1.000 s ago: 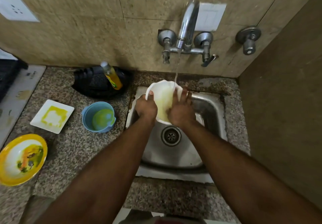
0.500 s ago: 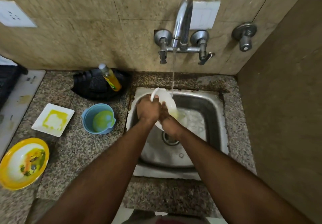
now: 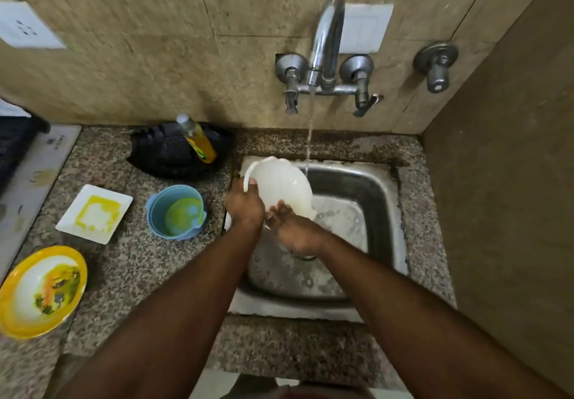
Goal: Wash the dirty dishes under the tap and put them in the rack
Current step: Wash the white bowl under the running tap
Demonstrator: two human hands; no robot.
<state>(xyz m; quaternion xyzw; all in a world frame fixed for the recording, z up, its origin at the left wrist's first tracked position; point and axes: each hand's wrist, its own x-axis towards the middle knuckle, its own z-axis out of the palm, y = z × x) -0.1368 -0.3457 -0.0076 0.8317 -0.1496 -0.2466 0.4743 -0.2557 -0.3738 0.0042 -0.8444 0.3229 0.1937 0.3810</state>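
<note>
A white bowl (image 3: 281, 185) is tilted over the steel sink (image 3: 385, 199), its underside facing me, just left of the water stream from the tap (image 3: 326, 44). My left hand (image 3: 245, 204) grips the bowl's rim with the thumb on its edge. My right hand (image 3: 292, 227) lies against the bowl's lower outside, fingers spread on it. On the counter to the left wait a blue cup (image 3: 175, 212) with green residue, a white square plate (image 3: 94, 213) smeared yellow, and a yellow-rimmed bowl (image 3: 40, 291) with food scraps.
A black rack (image 3: 161, 153) sits at the back of the granite counter with a yellow soap bottle (image 3: 198, 140) leaning over it. A wall closes off the right side. A second valve (image 3: 436, 63) projects from the tiles at the right.
The white bowl has been turned from facing me with its stained inside to showing its underside. My right hand moved from inside the bowl to its lower outside.
</note>
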